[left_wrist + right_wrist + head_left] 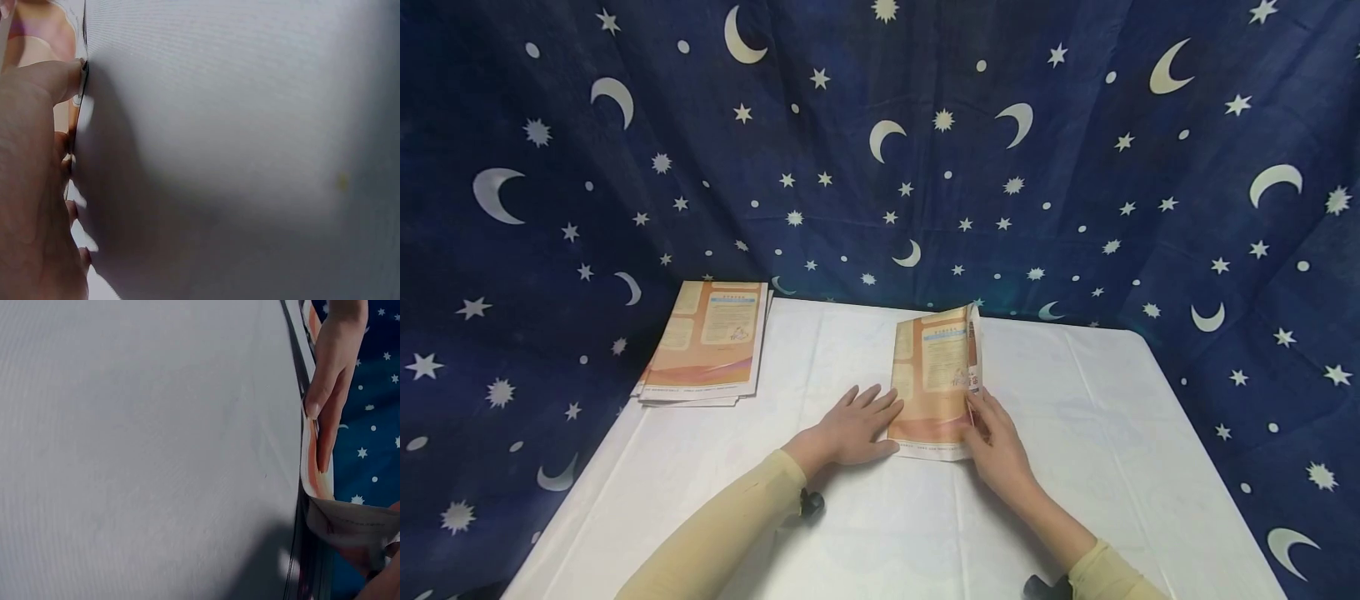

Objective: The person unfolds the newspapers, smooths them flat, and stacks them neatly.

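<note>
One newspaper (925, 400) lies on the table (1075, 458) in the head view: the left hand (859, 427), fingers spread, touches its left edge; the right hand (1002, 450) pinches its curling right side, apparently folding, which calls for steadying. Left wrist view: thumb (53, 81) at the edge. Right wrist view: curled flap (353, 519).

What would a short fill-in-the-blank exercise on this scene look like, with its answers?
In the head view, the printed booklet lies to the ____ of the paper stack. While the right hand grips the booklet's right side, the left hand touches its ____ edge. The table is coloured ____. The curtain shows stars, dots and crescent ____.

Missing words: right; left; white; moons.
</note>
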Demonstrator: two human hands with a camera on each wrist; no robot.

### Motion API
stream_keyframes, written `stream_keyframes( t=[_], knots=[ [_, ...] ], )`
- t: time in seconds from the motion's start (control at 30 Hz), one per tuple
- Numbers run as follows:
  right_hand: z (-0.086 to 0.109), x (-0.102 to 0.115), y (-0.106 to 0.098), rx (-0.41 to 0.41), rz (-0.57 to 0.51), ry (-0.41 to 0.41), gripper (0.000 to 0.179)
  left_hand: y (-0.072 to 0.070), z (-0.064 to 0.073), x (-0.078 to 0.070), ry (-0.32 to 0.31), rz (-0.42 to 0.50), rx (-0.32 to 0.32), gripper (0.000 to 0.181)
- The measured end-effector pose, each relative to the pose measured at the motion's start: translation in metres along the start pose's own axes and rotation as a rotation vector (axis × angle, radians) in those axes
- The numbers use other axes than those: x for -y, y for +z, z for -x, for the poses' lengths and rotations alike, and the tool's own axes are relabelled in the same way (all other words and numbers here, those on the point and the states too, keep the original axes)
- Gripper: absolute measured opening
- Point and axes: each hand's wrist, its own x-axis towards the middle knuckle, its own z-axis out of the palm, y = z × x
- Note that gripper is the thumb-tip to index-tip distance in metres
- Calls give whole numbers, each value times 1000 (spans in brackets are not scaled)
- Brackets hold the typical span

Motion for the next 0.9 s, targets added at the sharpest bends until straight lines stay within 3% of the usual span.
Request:
stream_keyframes(
  t=[0.27,0.4,0.47,0.57,0.67,0.73,0.8,0.9],
  knots=[
    [5,15,12,30,-329,31,89,-4,2,0,14,38,-23,74],
    [8,19,23,80,-349,25,77,-5,0,3,10,165,-35,67],
    [9,23,29,107,-352,16,67,-9,-2,6,-2,326,-35,63],
    [8,32,36,111,-351,-21,57,-22,-4,13,-54,664,-49,62],
    [2,45,43,98,-381,-79,49,-41,-1,20,-106,1021,-87,64],
    [-2,54,47,109,-419,-109,47,-58,3,22,-133,1213,-121,65],
    [-8,64,52,121,-442,-141,50,-75,7,24,-162,1377,-145,68],
    [-16,79,61,159,-454,-153,54,-98,13,27,-221,1511,-180,74]
  ],
)
